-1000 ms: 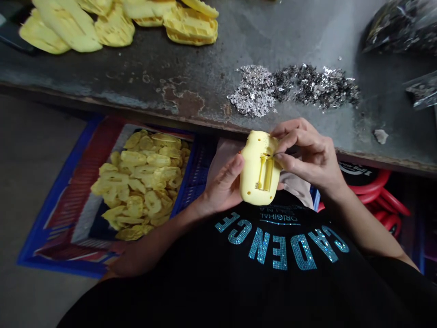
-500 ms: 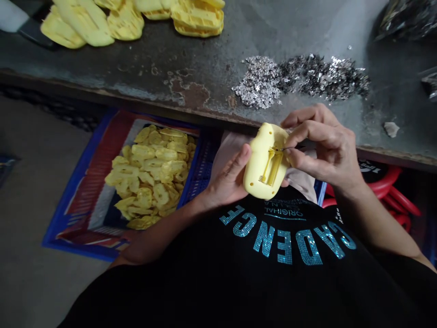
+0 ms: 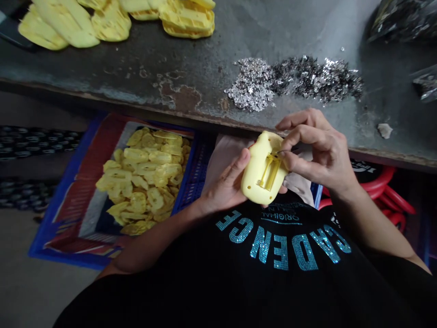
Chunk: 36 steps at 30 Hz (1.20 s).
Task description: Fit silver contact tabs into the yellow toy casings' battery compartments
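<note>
My left hand (image 3: 221, 182) cradles a hollow yellow plastic casing (image 3: 256, 171) from below, with the thumb along its side. A narrow slot with a small yellow part (image 3: 269, 171) shows on the casing's face. My right hand (image 3: 317, 150) pinches a thin metal pin (image 3: 279, 153), and its tip touches the casing at the top of the slot. The pin is mostly hidden by my fingers and is too fine to name more exactly.
A worn grey table edge (image 3: 205, 119) runs just beyond my hands, with silvery metal pieces (image 3: 293, 82) and stacked yellow casings (image 3: 112, 23) on top. Below on the left, a blue crate (image 3: 58, 200) holds yellow casings. Red plastic hoops (image 3: 385, 187) lie at right.
The casing has turned slightly clockwise, and my right fingers have closed in around the pin at the slot. The whole view has shifted a little with my head.
</note>
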Each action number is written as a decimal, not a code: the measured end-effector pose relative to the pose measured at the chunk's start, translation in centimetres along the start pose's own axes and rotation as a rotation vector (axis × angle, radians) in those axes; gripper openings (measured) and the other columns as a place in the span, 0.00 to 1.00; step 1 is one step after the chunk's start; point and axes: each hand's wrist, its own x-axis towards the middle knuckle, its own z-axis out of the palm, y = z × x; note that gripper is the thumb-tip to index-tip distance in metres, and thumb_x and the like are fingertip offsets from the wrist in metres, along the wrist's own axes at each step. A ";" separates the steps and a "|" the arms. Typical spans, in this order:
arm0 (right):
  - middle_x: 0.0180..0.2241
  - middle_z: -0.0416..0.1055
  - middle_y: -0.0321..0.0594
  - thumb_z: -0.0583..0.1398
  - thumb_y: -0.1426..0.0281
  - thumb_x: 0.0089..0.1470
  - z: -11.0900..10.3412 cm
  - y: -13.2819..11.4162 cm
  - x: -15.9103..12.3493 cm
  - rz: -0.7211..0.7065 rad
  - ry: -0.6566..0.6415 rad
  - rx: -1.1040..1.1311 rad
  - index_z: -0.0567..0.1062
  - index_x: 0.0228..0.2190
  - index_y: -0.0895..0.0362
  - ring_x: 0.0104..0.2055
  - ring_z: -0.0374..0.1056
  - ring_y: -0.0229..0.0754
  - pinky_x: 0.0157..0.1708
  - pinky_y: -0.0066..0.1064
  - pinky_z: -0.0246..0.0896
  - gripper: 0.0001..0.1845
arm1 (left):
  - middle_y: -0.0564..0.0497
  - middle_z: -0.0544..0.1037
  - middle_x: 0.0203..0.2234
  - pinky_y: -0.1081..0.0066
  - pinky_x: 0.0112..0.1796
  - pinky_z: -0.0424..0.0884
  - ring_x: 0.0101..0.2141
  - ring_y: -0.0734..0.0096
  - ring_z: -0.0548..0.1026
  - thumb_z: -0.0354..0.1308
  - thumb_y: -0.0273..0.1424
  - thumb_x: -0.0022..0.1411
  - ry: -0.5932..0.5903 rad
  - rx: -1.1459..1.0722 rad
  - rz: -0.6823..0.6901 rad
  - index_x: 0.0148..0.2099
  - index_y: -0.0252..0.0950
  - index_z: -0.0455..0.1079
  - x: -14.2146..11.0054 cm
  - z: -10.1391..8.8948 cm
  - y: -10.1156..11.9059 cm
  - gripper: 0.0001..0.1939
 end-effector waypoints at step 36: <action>0.54 0.86 0.46 0.67 0.59 0.78 -1.5 -0.3 -0.1 -0.179 -0.170 -0.255 0.82 0.40 0.50 0.54 0.81 0.58 0.58 0.59 0.82 0.12 | 0.45 0.89 0.63 0.48 0.60 0.90 0.68 0.35 0.86 0.78 0.62 0.69 0.145 0.057 0.128 0.72 0.46 0.76 -0.2 0.1 -0.8 0.41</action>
